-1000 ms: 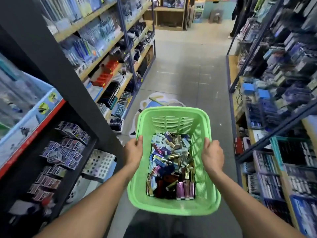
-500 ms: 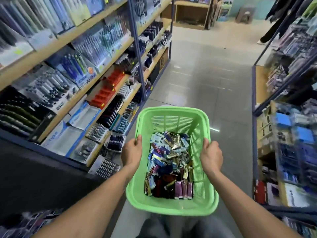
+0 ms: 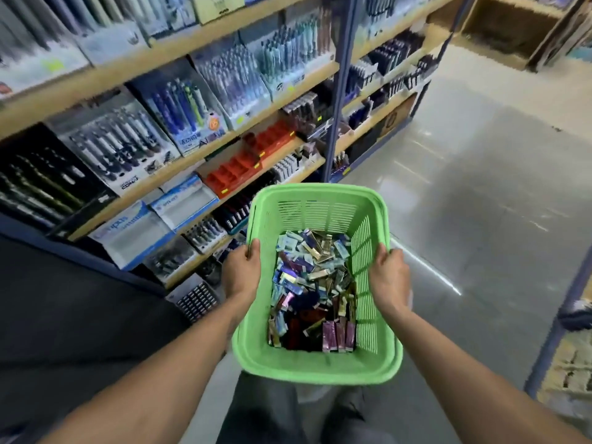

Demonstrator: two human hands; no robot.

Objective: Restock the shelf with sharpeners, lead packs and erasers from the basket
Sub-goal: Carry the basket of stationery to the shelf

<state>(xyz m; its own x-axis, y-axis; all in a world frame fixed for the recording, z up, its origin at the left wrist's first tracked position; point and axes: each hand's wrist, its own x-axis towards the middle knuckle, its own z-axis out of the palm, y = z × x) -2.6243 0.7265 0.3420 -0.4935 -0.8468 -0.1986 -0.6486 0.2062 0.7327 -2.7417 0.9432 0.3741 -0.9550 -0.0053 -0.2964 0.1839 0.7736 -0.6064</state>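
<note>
Both hands hold the green plastic basket (image 3: 315,366) by its side rims, left hand (image 3: 241,273) and right hand (image 3: 390,277). Small colourful packs (image 3: 312,283) fill it. It hangs beside the wooden shelf (image 3: 179,161) of pens.

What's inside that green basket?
The basket holds a jumbled pile of small packets, blue, gold, purple and dark red. Whatever lies under the top layer is covered, and labels are too blurred to read.

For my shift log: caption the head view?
Both hands carry a green basket of small packs beside pen shelves.
</note>
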